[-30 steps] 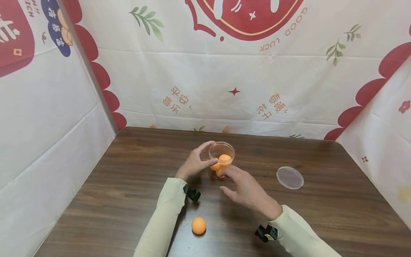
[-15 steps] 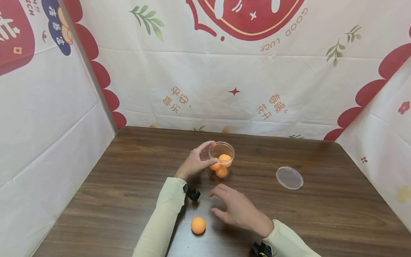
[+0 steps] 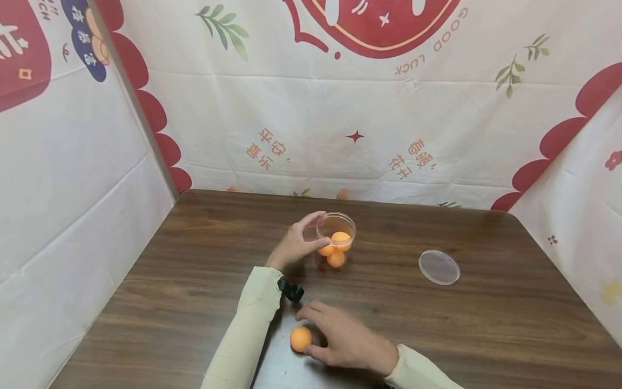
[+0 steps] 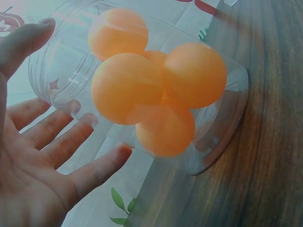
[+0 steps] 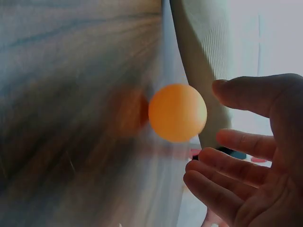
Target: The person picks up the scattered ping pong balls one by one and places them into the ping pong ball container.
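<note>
A clear plastic jar (image 3: 334, 223) stands upright on the table, with several orange ping-pong balls (image 4: 127, 89) inside. My left hand (image 3: 297, 246) holds the jar near its rim, the thumb on the near side and the fingers around the far side. One loose orange ping-pong ball (image 3: 301, 339) lies on the table between my left forearm and my right hand (image 3: 347, 337). The right hand's thumb and fingers are spread around the ball's right side. In the right wrist view a gap shows between this ball (image 5: 177, 113) and the fingers.
A round clear lid (image 3: 439, 267) lies flat to the right of the jar. The dark wood-grain table (image 3: 194, 259) ends at a printed cloth backdrop (image 3: 311, 119) behind, with cloth at both sides.
My right hand has moved from beside the jar down and left to the loose ping-pong ball. The left hand and the jar have stayed in place.
</note>
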`<control>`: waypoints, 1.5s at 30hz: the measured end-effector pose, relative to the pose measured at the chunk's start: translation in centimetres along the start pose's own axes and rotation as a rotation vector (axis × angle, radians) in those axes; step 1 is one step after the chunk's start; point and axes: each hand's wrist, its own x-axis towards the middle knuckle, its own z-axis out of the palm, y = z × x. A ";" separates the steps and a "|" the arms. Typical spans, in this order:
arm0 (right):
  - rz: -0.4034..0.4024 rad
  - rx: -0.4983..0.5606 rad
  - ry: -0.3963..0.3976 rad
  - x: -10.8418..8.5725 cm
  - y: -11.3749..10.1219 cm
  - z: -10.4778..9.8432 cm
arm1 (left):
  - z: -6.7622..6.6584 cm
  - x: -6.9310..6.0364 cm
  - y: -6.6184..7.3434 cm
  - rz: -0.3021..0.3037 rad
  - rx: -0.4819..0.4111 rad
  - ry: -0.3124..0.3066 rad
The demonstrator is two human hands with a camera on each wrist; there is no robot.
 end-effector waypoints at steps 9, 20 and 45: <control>-0.066 -0.007 0.001 0.1 -0.1 1.2 | 0.2 0.2 0.2 -0.012 -0.016 -0.008; -0.099 -0.049 0.019 0.3 -0.1 1.8 | -0.4 -0.7 3.9 -0.017 -0.017 -0.046; 0.049 -0.074 0.076 0.6 2.2 -1.1 | -0.3 -0.2 1.3 -0.018 -0.052 -0.040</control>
